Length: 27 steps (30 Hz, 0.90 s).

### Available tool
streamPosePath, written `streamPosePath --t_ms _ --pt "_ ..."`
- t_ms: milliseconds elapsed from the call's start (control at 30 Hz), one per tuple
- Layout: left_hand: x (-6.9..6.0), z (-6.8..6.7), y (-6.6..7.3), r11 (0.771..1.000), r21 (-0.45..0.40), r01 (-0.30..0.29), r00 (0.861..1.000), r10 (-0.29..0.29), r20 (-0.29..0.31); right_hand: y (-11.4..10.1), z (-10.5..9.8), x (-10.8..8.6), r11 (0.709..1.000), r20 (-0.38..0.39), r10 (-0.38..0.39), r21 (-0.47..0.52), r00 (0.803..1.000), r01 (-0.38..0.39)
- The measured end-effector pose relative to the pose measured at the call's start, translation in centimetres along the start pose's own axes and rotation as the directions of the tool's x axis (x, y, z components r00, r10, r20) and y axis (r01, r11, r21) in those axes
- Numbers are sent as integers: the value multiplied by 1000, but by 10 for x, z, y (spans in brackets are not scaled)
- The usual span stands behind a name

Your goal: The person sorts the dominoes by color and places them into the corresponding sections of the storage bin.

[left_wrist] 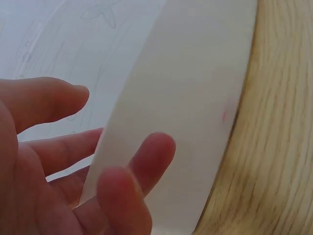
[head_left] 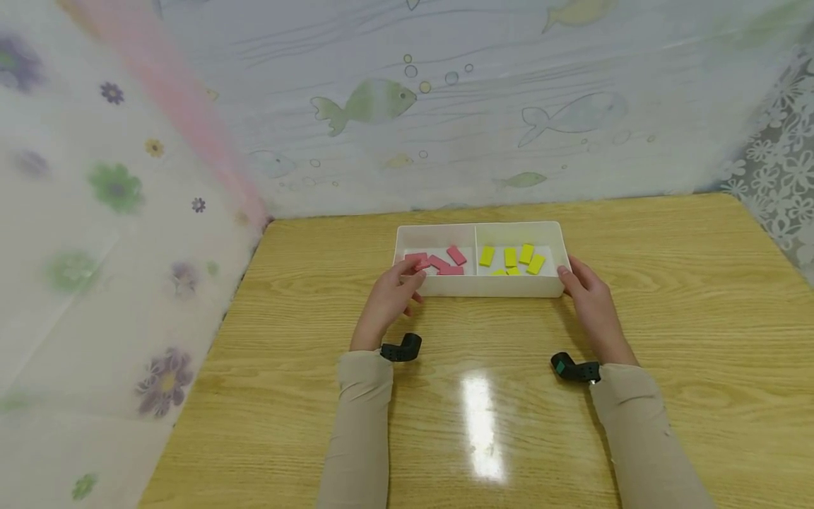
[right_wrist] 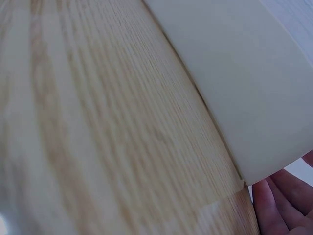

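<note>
A white two-compartment box (head_left: pixel 496 286) stands on the wooden table. Pink tiles (head_left: pixel 456 255) lie in its left compartment, and yellow tiles (head_left: pixel 535 264) are in the right one. My left hand (head_left: pixel 391 297) is at the front left corner, some fingers over the rim by the pink tiles. In the left wrist view its thumb and fingers (left_wrist: pixel 154 156) are spread apart, with nothing pinched between them. With my right hand (head_left: pixel 591 300) I grip the front right corner, thumb at the rim and fingers along the side. The right wrist view shows those fingers (right_wrist: pixel 288 196) only partly.
The wood-grain table (head_left: pixel 483 410) extends around the box, with a bright reflection in front. Behind it hangs a fish-patterned curtain (head_left: pixel 470 155); a flowered sheet (head_left: pixel 83 283) covers the left side. Black wrist cameras (head_left: pixel 402 348) are strapped over both wrists.
</note>
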<state>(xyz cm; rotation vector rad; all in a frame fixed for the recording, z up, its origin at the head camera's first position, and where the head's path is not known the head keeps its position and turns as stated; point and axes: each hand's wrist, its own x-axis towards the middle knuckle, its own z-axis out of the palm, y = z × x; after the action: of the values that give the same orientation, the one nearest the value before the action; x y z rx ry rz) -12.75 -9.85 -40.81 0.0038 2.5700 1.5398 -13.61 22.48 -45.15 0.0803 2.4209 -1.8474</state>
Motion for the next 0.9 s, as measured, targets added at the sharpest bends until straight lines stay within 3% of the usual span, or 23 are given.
streamPosePath --t_ms 200,300,467,567,700,800,900 --pt "2 6 0 986 165 -19 999 26 -38 2 -1 0 1000 5 10 5 1000 -10" --pt "2 9 3 956 293 -15 996 40 -78 1 -1 0 1000 6 13 8 1000 -13" --pt "3 16 9 884 464 51 989 21 -149 0 0 0 1000 6 8 13 1000 -8" --pt "4 19 9 849 522 82 983 17 -183 0 0 0 1000 1 8 16 1000 -8" --pt "3 20 9 829 553 83 976 46 -215 0 0 1 1000 -2 5 16 1000 -4" --pt "1 20 9 808 586 63 974 77 -211 1 1 1 1000 -4 1 16 1000 -1" --pt "0 19 10 796 603 60 980 68 -188 2 1 1 1000 -6 1 13 1000 -1"
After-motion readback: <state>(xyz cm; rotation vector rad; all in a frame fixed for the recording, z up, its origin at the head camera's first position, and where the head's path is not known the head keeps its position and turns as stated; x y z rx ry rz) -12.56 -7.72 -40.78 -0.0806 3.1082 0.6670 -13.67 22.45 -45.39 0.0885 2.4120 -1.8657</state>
